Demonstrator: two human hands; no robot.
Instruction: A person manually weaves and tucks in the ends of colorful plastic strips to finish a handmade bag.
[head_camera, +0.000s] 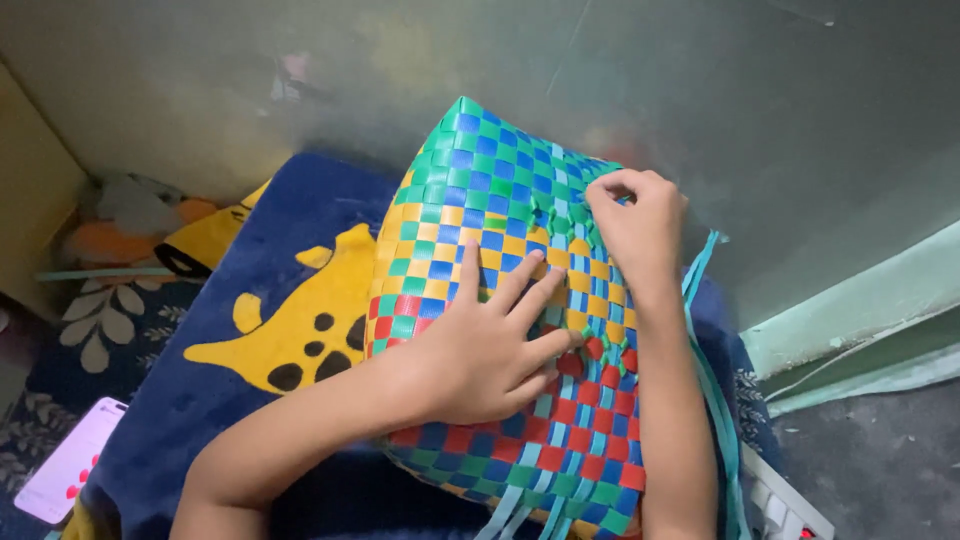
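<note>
At the far left, low in the view, a phone (68, 462) with a lit pale screen lies on the dark patterned cloth. Next to it spreads a blue blanket (240, 400) with a yellow spotted animal figure (300, 330) on it. In the middle of the view a woven basket (480, 230) of plastic strips, in green, blue, yellow and red checks, lies on its side on this blanket.

The left hand (480, 350) rests flat on the side of the basket with the fingers spread wide, and it holds nothing. To the right of it, the right hand (630, 225) is bent at the upper part of the basket, and its fingertips are closed in a narrow pinch on a weaving strip. Loose light blue strips (710, 340) hang down along the right forearm. At the lower right corner stands a white power strip (790, 505) on the grey floor.
</note>
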